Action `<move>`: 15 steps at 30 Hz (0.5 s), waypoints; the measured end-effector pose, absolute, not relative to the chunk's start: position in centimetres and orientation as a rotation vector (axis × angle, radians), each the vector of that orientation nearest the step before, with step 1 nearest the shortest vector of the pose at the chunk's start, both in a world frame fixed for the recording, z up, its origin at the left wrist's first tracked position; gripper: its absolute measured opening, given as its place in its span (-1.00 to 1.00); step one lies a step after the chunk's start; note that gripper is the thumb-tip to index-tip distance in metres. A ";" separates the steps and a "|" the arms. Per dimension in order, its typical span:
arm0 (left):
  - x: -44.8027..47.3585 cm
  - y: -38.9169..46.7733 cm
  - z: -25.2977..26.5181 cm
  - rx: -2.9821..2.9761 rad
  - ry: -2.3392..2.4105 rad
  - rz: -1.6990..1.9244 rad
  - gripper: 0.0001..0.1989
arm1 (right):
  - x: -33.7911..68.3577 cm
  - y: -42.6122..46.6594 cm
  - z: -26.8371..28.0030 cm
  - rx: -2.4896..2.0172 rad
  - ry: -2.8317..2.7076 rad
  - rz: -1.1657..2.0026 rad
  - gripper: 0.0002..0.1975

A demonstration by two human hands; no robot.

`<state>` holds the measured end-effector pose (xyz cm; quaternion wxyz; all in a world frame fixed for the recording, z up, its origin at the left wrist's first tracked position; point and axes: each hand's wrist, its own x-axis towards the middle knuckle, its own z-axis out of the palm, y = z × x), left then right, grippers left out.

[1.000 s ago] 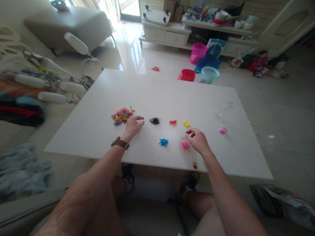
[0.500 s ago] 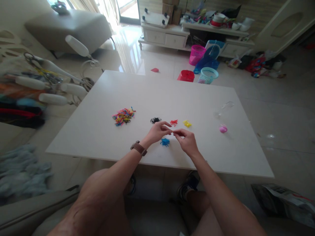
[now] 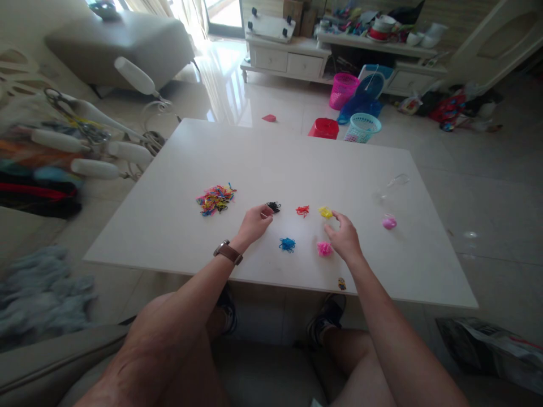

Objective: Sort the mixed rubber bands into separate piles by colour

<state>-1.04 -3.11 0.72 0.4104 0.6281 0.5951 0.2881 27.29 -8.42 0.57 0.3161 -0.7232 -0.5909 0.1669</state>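
Note:
My left hand has its thumb and fingers pinched together beside a pile of black rubber bands; what lies between the fingertips is too small to make out. Fingers apart, my right hand hovers by the yellow bands and holds nothing. Red bands lie between the two hands. Nearer me are a blue pile and a pink pile, the pink one close to my right hand. Further left sits a larger heap of mixed-colour bands.
Everything lies on a white table. On its right are a pink round object and something clear plastic. A small yellow-and-dark figure is at the near edge. Baskets, one light blue, stand beyond the far edge.
My hands have moved apart from where their fingertips met: the left toward the black pile, the right toward the yellow one. The pink pile and small figure are now uncovered.

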 end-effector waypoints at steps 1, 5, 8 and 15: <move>-1.6 -3.1 0.8 1.597 1.591 0.683 -0.83 | 27.5 -8.4 0.3 -1.928 -1.596 0.417 -0.46; -3.4 -3.1 1.3 1.704 1.929 0.399 -0.61 | 28.1 -8.3 -0.7 -1.987 -1.680 0.420 -0.33; -4.1 -3.3 1.6 1.747 2.068 0.177 -0.45 | 28.3 -8.1 -1.2 -2.010 -1.692 0.479 -0.25; -4.8 -3.3 0.6 1.682 2.119 0.063 -0.24 | 28.4 -8.1 -1.9 -2.004 -1.746 0.559 -0.21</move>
